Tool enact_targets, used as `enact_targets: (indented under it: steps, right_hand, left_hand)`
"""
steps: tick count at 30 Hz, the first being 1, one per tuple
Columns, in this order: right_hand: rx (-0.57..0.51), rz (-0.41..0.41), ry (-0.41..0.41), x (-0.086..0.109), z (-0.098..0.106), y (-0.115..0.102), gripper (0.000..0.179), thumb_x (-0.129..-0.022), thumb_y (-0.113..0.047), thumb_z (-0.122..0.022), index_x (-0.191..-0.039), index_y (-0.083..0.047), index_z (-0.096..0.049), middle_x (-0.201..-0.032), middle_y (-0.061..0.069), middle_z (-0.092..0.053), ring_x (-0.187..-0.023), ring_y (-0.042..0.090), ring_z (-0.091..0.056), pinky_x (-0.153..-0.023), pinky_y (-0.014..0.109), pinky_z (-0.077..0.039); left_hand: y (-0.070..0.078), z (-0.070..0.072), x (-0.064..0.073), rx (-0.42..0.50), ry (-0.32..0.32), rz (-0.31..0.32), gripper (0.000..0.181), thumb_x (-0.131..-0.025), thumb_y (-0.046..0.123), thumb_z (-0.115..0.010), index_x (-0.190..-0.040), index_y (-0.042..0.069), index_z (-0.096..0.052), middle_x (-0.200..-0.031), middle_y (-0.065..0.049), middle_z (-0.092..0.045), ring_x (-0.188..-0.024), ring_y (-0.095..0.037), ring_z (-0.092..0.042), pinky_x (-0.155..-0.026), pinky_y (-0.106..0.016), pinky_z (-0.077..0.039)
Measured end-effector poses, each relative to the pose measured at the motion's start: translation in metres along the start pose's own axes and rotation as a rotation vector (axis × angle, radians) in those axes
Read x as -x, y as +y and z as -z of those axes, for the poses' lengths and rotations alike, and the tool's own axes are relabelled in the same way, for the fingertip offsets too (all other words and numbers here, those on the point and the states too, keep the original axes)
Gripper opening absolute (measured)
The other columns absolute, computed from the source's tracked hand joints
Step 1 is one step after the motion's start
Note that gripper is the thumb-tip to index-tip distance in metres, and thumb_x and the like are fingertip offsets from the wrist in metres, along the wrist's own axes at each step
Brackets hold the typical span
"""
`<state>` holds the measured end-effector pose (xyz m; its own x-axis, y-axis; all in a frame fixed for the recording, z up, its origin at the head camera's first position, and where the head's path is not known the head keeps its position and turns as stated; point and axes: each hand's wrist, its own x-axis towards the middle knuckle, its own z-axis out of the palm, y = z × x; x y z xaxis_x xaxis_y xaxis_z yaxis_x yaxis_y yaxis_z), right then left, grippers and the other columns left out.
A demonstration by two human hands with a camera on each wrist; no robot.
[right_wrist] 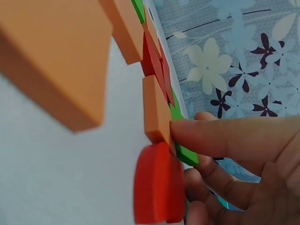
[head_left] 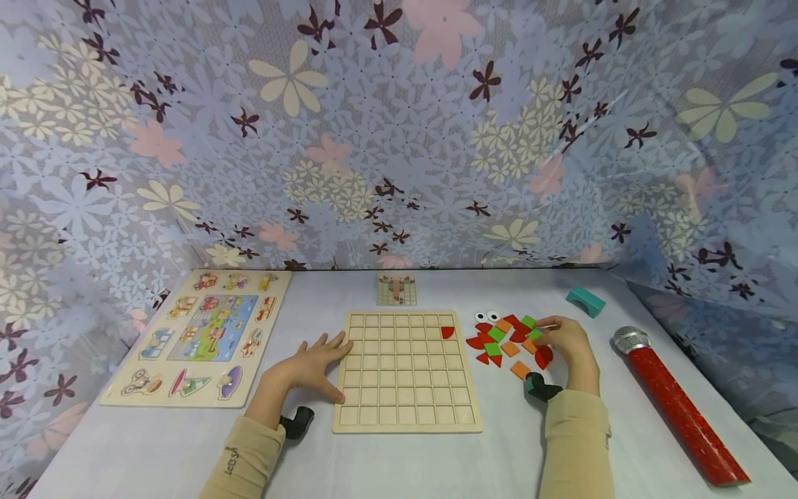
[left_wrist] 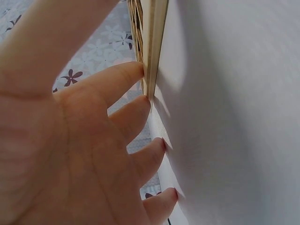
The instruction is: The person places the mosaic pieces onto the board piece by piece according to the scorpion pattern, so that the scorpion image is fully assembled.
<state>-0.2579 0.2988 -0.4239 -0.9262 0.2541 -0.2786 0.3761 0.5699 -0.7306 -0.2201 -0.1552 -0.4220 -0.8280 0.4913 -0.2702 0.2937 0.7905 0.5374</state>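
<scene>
My left hand (head_left: 314,367) has its fingers spread at the left edge of a wooden grid board (head_left: 399,428). In the left wrist view, fingertips touch the side of the board and others rest on the white table. One red quarter-round piece (head_left: 447,333) sits in a cell near the board's upper right. My right hand (head_left: 564,339) is at the right side of a loose heap of pieces, its thumb and fingers pinching a green square (right_wrist: 187,155). Close by its thumb are an orange square (right_wrist: 157,112) and red rounded pieces (right_wrist: 159,183).
Left of the board lies a picture puzzle (head_left: 215,329) with knobbed shapes. Behind the board is a small pattern card (head_left: 396,290). Two eye discs (head_left: 487,317) top the heap. At right are a teal arch block (head_left: 586,302) and a red microphone (head_left: 682,416).
</scene>
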Motion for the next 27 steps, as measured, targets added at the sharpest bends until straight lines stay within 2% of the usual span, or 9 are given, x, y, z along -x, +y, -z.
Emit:
enact_targets:
  steps: [3,10,18,22,27]
  right_hand:
    - [0.002,0.005,0.008,0.0,-0.001,0.0,0.048,-0.076,-0.002,-0.068,-0.122,0.004,-0.052,-0.125,0.029,-0.045,-0.104,0.037,-0.045,-0.089,0.048,-0.04]
    - [-0.054,0.04,0.0,0.0,-0.001,0.001,0.049,-0.078,0.0,-0.067,-0.124,0.006,-0.051,-0.118,0.027,-0.047,-0.091,0.03,-0.05,-0.075,0.034,-0.045]
    - [-0.15,0.039,-0.007,-0.001,0.001,-0.007,0.053,-0.082,-0.009,-0.067,-0.129,0.003,-0.047,-0.119,0.023,-0.049,-0.101,0.029,-0.05,-0.089,0.039,-0.046]
    - [-0.178,0.044,-0.023,0.0,0.0,-0.012,0.052,-0.084,-0.016,-0.065,-0.13,0.003,-0.047,-0.117,0.018,-0.051,-0.093,0.02,-0.054,-0.086,0.032,-0.048]
    - [-0.228,0.037,-0.029,0.0,-0.002,-0.017,0.052,-0.084,-0.019,-0.066,-0.127,0.004,-0.048,-0.113,0.016,-0.055,-0.079,0.008,-0.056,-0.073,0.021,-0.051]
  left_hand:
    - [-0.001,-0.001,0.0,-0.001,0.001,0.004,0.1,-0.063,0.031,-0.084,-0.144,0.006,-0.03,-0.154,-0.015,-0.013,-0.139,-0.041,-0.003,-0.106,-0.064,0.002]
    - [-0.002,-0.003,-0.001,-0.01,0.01,0.01,0.101,-0.062,0.031,-0.084,-0.144,0.007,-0.031,-0.153,-0.015,-0.014,-0.139,-0.041,-0.005,-0.106,-0.064,0.001]
    - [-0.002,-0.002,-0.002,-0.017,0.007,0.009,0.101,-0.062,0.032,-0.084,-0.144,0.007,-0.031,-0.153,-0.014,-0.014,-0.139,-0.041,-0.005,-0.106,-0.064,0.001]
    - [-0.001,-0.001,-0.001,-0.008,0.005,0.008,0.101,-0.062,0.032,-0.084,-0.144,0.007,-0.031,-0.154,-0.014,-0.013,-0.139,-0.041,-0.004,-0.106,-0.064,0.002]
    - [-0.002,-0.001,-0.001,-0.013,0.005,0.015,0.1,-0.063,0.033,-0.084,-0.144,0.007,-0.031,-0.154,-0.014,-0.013,-0.139,-0.041,-0.005,-0.107,-0.063,0.001]
